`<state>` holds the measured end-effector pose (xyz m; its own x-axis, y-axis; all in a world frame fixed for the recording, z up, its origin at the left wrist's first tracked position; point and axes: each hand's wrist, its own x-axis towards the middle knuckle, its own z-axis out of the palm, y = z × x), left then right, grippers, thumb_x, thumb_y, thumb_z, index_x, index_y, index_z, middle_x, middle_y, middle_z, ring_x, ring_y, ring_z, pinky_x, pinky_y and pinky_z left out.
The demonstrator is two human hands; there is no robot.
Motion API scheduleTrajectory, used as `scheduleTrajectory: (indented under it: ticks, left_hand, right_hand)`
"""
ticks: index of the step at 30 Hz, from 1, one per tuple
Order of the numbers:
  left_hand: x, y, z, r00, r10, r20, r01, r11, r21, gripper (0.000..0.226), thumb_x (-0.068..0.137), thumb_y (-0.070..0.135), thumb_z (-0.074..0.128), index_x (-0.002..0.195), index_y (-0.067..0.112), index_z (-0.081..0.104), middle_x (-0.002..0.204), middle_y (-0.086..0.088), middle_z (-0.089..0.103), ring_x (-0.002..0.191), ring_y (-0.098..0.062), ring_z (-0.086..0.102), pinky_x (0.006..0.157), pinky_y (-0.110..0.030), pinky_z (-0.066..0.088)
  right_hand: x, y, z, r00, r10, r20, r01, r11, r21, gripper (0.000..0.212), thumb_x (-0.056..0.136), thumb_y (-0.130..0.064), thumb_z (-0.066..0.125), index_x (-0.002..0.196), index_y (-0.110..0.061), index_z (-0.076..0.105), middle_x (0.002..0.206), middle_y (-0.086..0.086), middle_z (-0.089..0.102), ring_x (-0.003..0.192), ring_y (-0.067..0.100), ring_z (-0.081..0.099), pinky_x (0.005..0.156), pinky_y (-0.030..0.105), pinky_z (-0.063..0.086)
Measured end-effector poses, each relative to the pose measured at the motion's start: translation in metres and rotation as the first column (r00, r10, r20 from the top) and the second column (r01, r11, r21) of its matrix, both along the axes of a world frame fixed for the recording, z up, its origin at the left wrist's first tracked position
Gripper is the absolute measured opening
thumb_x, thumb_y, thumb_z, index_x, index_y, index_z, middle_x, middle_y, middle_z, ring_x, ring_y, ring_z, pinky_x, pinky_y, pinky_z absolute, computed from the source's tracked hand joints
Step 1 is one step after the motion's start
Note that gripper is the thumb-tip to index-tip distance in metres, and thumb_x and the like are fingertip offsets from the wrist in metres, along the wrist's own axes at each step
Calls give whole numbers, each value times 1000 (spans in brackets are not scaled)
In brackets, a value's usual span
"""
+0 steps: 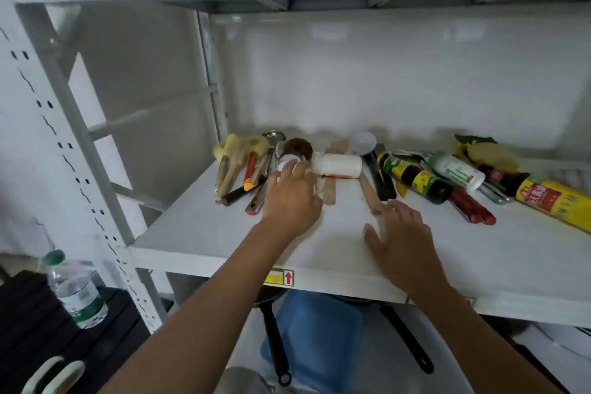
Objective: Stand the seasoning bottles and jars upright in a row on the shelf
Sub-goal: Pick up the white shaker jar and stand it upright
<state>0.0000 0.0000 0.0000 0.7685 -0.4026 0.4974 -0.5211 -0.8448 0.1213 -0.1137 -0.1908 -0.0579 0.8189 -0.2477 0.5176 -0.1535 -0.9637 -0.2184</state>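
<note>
Seen from above and in front: a white metal shelf [319, 243] with clutter along its back. Left hand [292, 198] reaching forward over the shelf, fingers spread loosely, tips at a small jar [285, 160] lying on its side; whether touching or merely above it, cannot tell; nothing gripped. Right hand [399, 240] hovering low over bare shelf, open wide, fingers fanned, empty. Just right of the left fingertips, a white bottle [335, 165] lying on its side, resting across wooden spatulas [331, 193]. Behind the jar, a brown round brush [298, 147]. Further left, a heap of brushes and utensils [243, 173], handles pointing toward the front. Behind the white bottle, a clear measuring scoop [363, 142] with a black handle running forward. To the right, a dark sauce bottle [412, 177] with yellow-green label lying on its side, neck toward the back left. Beside it, a green-capped white bottle [455, 171], also tipped over, lying over other items. Red handles [470, 208] in front of those. At far right, a yellow roll [556, 200] lying flat, and behind it a yellow-green sponge pile [486, 150]. No seasoning container upright. Left of the rack, a water bottle [75, 288] standing on a dark surface. Below the shelf, black pan handles [276, 342] and a blue cloth [316, 329].
</note>
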Motion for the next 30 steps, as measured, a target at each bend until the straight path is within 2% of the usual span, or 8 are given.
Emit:
scheduleTrajectory:
  ticks: [5, 8, 12, 14, 17, 23, 27, 30]
  left_hand:
    - [38, -18, 15, 960, 276, -44, -256, 933, 251, 57, 103, 37, 51, 151, 9, 46, 158, -15, 45, 146, -37, 43, 116, -48, 37]
    - [54, -26, 24, 924, 370, -95, -329, 897, 297, 63, 99, 33, 58, 155, 9, 40, 155, -15, 48, 141, -34, 51, 112, -43, 42]
    - [70, -32, 26, 882, 431, -191, -366, 882, 298, 78, 90, 32, 69, 156, 11, 35, 140, -10, 60, 128, -27, 63, 89, -33, 49]
    - [74, -32, 26, 871, 438, -222, -374, 885, 277, 84, 88, 35, 72, 157, 10, 33, 140, -9, 59, 128, -26, 63, 87, -32, 48]
    - [82, -28, 21, 875, 395, -278, -359, 917, 174, 80, 92, 40, 70, 153, 3, 34, 145, -16, 55, 134, -32, 58, 101, -36, 50]
    - [79, -5, 17, 881, 252, -401, -289, 957, -35, 85, 96, 48, 59, 158, 1, 26, 149, -19, 53, 139, -40, 53, 108, -49, 46]
    - [48, 7, 19, 935, -27, -353, -100, 937, -334, 80, 91, 35, 74, 154, 5, 33, 132, -11, 60, 121, -31, 61, 88, -38, 46]
    - [35, 15, 17, 918, -203, -341, 25, 887, -461, 85, 85, 27, 84, 155, 15, 35, 122, -1, 59, 106, -20, 62, 75, -27, 46]
  right_hand:
    - [0, 1, -1, 999, 21, 37, -20, 1000, -12, 39, 95, -49, 51, 123, -23, 60, 134, 7, 57, 122, 27, 54, 94, 44, 47]
    - [1, 0, -2, 999, 16, 36, -16, 1000, -24, 41, 95, -49, 51, 125, -22, 60, 138, 9, 55, 123, 29, 54, 94, 46, 47]
    - [-1, 1, -4, 999, 14, 44, -13, 999, -42, 43, 94, -49, 51, 126, -22, 60, 141, 10, 54, 124, 30, 53, 94, 46, 47]
    - [-1, 1, -4, 999, 15, 44, -13, 999, -43, 41, 94, -48, 51, 125, -22, 60, 139, 10, 55, 122, 30, 55, 93, 46, 47]
    - [-1, 0, -5, 998, 21, 54, -19, 999, -46, 38, 94, -46, 52, 122, -22, 60, 135, 9, 56, 117, 29, 56, 91, 45, 47]
    - [-2, 1, -7, 997, 25, 78, -20, 998, -61, 37, 93, -43, 53, 120, -19, 61, 130, 10, 58, 111, 30, 57, 86, 44, 47]
    - [-1, 0, -8, 996, 17, 83, -11, 997, -71, 38, 94, -43, 53, 122, -18, 61, 129, 11, 58, 108, 29, 58, 85, 44, 48]
    - [-2, 0, -9, 996, 21, 85, -15, 997, -74, 38, 94, -42, 51, 121, -17, 62, 127, 11, 58, 107, 30, 58, 84, 45, 47]
